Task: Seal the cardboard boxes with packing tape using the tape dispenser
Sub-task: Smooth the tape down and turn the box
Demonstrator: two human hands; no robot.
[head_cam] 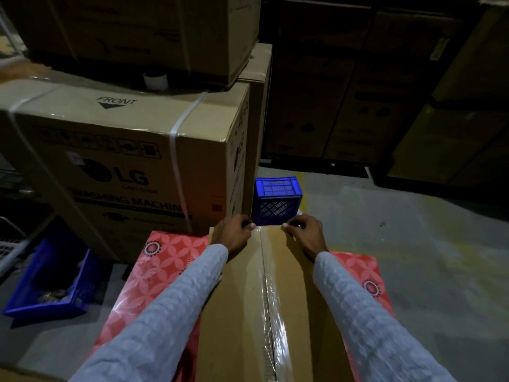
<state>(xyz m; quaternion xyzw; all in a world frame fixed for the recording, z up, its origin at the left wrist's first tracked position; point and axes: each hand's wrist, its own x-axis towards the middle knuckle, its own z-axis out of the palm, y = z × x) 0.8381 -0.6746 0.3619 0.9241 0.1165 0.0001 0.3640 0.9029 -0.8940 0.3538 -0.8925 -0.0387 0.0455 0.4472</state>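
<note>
A brown cardboard box (242, 312) lies in front of me on a red patterned surface (154, 274). A strip of clear packing tape (271, 307) runs along its centre seam toward the far edge. My left hand (231, 235) and my right hand (304, 235) sit at the far edge on either side of the tape, fingers curled over the edge and pinching the tape end down. A roll of tape (155, 79) stands on the big box at the back. No dispenser shows.
A large LG washing machine carton (124, 150) stands ahead left with another carton (137, 31) stacked on it. A small blue crate (276, 199) sits just beyond the box, a larger blue crate (52, 282) on the floor left. Dark cartons (358, 92) line the back; grey floor (413, 244) right.
</note>
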